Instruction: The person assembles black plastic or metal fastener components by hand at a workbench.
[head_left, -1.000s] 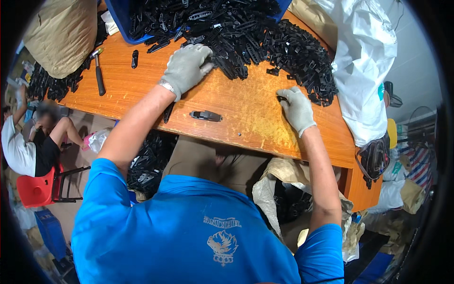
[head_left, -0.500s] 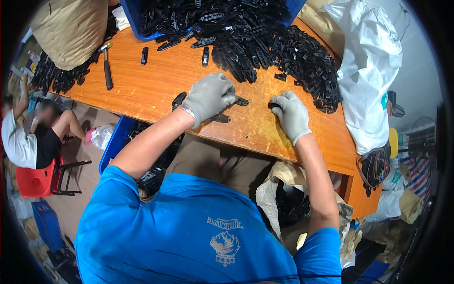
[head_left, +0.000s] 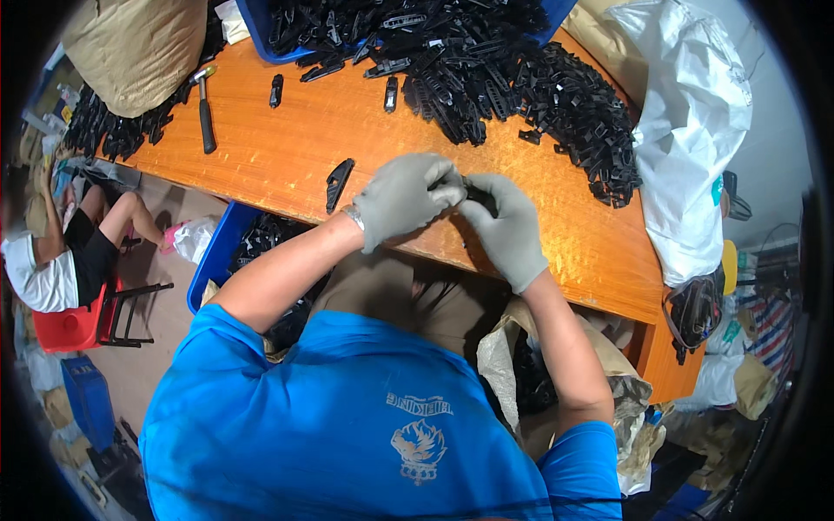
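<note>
My left hand [head_left: 404, 200], in a grey glove, is closed around a black plastic part that its fingers almost wholly cover. Fingertip to fingertip with it, my right hand [head_left: 508, 226], also gloved in grey, pinches a small black plastic piece that is mostly hidden. Both hands meet just above the front edge of the wooden table [head_left: 261, 165]. A single long black plastic part [head_left: 340, 185] lies on the tabletop, left of my left wrist.
Black parts spill from a blue bin [head_left: 249, 24], beside a heap of smaller black pieces [head_left: 591, 130]. A hammer [head_left: 206, 117] and two loose parts lie at the left and middle. A white sack [head_left: 686, 148] stands right. Another person sits on a red chair [head_left: 74, 326].
My right hand has moved left with its small black piece and met my left hand, which has lifted its black part. The whole view has shifted slightly.
</note>
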Demonstrator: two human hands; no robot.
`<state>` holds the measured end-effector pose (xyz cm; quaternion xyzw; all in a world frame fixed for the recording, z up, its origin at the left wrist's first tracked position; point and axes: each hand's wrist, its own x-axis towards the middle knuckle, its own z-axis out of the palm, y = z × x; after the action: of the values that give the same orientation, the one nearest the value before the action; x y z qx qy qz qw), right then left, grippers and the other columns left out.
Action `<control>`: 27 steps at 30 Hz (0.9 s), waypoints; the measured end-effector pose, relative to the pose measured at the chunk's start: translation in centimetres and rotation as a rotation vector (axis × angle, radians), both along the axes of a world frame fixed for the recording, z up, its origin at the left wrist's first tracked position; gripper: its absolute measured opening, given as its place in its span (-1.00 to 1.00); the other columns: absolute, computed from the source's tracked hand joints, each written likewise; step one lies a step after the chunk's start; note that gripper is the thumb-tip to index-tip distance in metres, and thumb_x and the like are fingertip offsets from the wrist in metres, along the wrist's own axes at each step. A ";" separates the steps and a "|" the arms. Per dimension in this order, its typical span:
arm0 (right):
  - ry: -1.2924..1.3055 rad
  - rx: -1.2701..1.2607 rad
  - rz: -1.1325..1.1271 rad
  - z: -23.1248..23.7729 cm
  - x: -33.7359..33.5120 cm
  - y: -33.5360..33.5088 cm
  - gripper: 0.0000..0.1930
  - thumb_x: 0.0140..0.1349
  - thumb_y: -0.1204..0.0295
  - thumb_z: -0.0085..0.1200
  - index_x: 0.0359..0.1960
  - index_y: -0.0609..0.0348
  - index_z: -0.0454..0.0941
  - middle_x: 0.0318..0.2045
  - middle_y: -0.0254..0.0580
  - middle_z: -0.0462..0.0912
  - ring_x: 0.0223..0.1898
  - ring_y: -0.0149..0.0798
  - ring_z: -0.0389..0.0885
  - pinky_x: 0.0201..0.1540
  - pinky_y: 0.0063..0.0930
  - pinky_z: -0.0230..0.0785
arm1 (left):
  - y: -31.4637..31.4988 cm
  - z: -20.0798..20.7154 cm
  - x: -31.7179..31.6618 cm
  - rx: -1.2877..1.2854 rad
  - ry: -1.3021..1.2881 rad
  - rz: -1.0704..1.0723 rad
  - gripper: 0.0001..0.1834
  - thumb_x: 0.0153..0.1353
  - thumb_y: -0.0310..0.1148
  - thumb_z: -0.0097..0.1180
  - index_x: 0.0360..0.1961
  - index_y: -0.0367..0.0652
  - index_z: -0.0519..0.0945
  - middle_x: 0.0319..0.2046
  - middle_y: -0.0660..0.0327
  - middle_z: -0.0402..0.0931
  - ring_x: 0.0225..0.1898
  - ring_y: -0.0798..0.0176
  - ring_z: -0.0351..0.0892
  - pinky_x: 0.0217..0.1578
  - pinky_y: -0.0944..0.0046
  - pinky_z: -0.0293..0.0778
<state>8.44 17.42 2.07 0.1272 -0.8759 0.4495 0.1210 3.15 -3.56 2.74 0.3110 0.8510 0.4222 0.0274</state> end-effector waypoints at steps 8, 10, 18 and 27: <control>0.061 0.360 -0.078 -0.8 -2.7 0.5 -0.86 0.27 0.34 0.40 -0.16 -0.01 0.81 -0.18 -0.12 0.71 -0.11 0.02 0.74 -0.08 -0.10 0.60 | -1.4 -1.0 -2.3 -0.202 0.203 0.190 -0.76 0.29 -0.28 0.41 -0.07 -0.10 0.78 -0.12 0.10 0.70 0.03 -0.10 0.65 0.07 -0.05 0.59; 0.027 0.360 -0.086 -1.4 -3.3 0.2 -0.87 0.28 0.32 0.40 -0.17 -0.03 0.82 -0.19 -0.13 0.71 -0.11 0.01 0.73 -0.09 -0.10 0.60 | -2.0 -1.7 -3.3 -0.311 0.186 0.135 -0.79 0.28 -0.28 0.42 -0.10 -0.07 0.80 -0.13 0.14 0.68 0.01 -0.10 0.63 0.06 -0.05 0.58; -0.025 0.404 0.008 -1.8 -5.1 0.6 -0.85 0.30 0.28 0.40 -0.14 -0.08 0.82 -0.22 -0.19 0.68 -0.15 0.00 0.74 -0.14 -0.10 0.60 | -1.7 -4.1 -4.0 -0.226 0.253 0.104 -0.85 0.26 -0.32 0.42 -0.18 -0.07 0.80 -0.17 0.12 0.67 -0.04 -0.09 0.64 0.01 -0.06 0.58; -0.025 0.361 0.291 -0.9 -5.5 0.7 -0.83 0.29 0.23 0.40 -0.15 -0.09 0.81 -0.17 -0.23 0.72 -0.13 -0.02 0.75 -0.07 -0.11 0.61 | -4.0 -1.0 -6.1 -0.270 0.109 -0.189 -0.85 0.24 -0.40 0.40 -0.16 -0.10 0.79 -0.16 0.08 0.69 -0.04 -0.09 0.67 0.03 -0.03 0.59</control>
<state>2.94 18.09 1.21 0.2663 -0.9158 0.2999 0.0195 -2.98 -7.61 1.73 0.4057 0.8672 0.2820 0.0622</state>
